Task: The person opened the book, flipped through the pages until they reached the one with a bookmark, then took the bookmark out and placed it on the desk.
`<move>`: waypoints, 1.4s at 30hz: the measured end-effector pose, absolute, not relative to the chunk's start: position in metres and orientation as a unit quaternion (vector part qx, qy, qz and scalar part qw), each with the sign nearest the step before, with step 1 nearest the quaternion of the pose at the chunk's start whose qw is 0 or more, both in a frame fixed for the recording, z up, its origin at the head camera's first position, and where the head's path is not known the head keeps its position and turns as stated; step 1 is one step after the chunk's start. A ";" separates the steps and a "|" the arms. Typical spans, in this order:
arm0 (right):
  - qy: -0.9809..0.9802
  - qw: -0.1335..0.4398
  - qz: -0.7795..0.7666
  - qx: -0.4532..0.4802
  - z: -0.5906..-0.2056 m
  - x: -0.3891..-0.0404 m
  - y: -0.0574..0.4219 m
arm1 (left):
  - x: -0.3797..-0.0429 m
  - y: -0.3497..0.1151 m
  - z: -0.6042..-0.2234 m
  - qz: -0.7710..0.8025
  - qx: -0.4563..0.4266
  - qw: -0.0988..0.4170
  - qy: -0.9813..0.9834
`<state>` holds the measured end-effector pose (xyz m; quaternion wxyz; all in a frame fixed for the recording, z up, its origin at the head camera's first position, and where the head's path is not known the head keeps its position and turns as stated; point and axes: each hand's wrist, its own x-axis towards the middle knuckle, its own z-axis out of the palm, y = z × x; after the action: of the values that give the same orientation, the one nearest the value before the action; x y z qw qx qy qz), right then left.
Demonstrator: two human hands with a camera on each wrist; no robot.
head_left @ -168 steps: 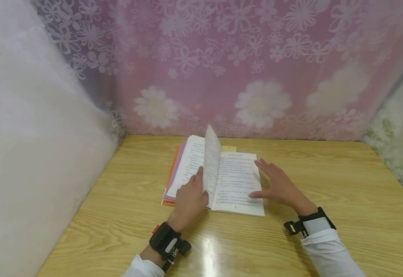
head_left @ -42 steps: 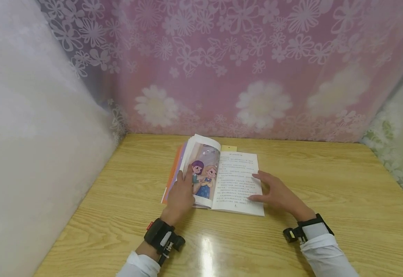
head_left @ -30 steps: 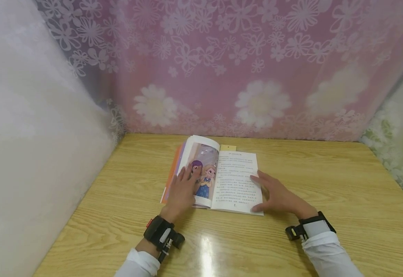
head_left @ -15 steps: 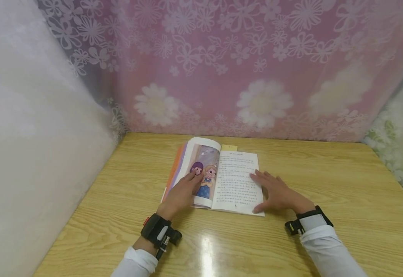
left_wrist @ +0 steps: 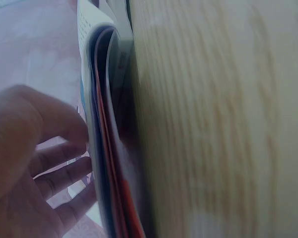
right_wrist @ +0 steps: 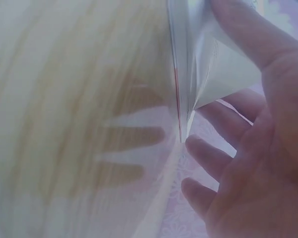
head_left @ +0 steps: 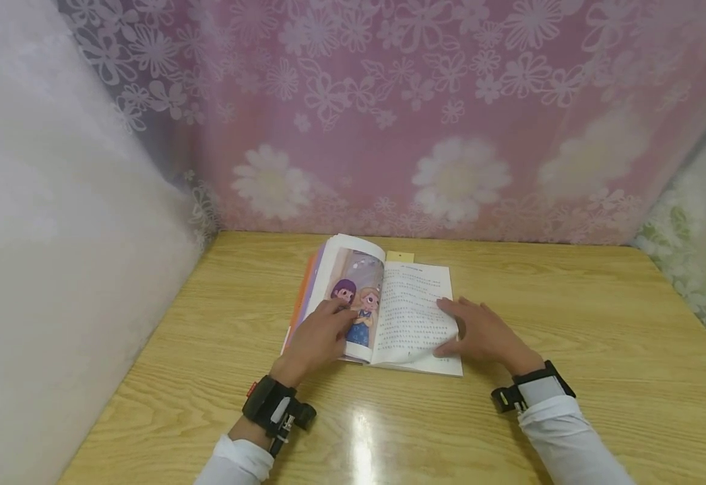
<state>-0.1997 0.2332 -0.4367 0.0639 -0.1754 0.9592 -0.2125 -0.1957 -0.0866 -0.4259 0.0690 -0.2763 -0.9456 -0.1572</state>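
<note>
An open book (head_left: 410, 310) lies on the wooden table, with a colour picture of two cartoon figures on its left page (head_left: 356, 269) and printed text on the right. My left hand (head_left: 313, 340) rests on the left page, fingers extended over the picture. In the left wrist view, the thumb touches the page near the book's lower edge (left_wrist: 100, 99). My right hand (head_left: 488, 337) pinches the right page's outer edge between thumb and fingers. That page (right_wrist: 231, 72) bends up from the sheets beneath it in the right wrist view.
Orange and purple cover edges (head_left: 306, 293) show under the book's left side. A small yellow tab (head_left: 401, 256) sticks out past its top edge. A pink floral curtain (head_left: 353, 168) hangs along the table's back edge, and pale cloth (head_left: 86, 236) hangs at the left.
Earlier a text page was turned over to the left, showing the picture. The left hand then slid slightly down and left. Just now the right page has lifted and buckled at the right fingers.
</note>
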 end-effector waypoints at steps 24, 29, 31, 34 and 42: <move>0.928 0.017 -0.326 -0.179 -0.414 -0.195 0.218 | -0.168 -0.027 -0.415 -0.030 -0.183 0.047 -0.982; 0.929 0.011 -0.323 -0.179 -0.410 -0.193 0.213 | -0.165 -0.023 -0.416 -0.032 -0.175 0.078 -0.981; 0.927 0.012 -0.326 -0.185 -0.410 -0.193 0.213 | -0.165 -0.024 -0.416 -0.041 -0.175 0.085 -0.980; 0.922 0.014 -0.333 -0.199 -0.411 -0.192 0.214 | -0.165 -0.025 -0.418 -0.059 -0.181 0.092 -0.977; 0.908 0.023 -0.342 -0.240 -0.417 -0.190 0.222 | -0.163 -0.031 -0.417 -0.089 -0.194 0.107 -0.971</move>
<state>-0.1900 0.2221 -0.4173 0.0232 -0.2401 0.9081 -0.3424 -0.1631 -0.0307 -0.4172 0.1067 -0.1939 -0.9711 -0.0890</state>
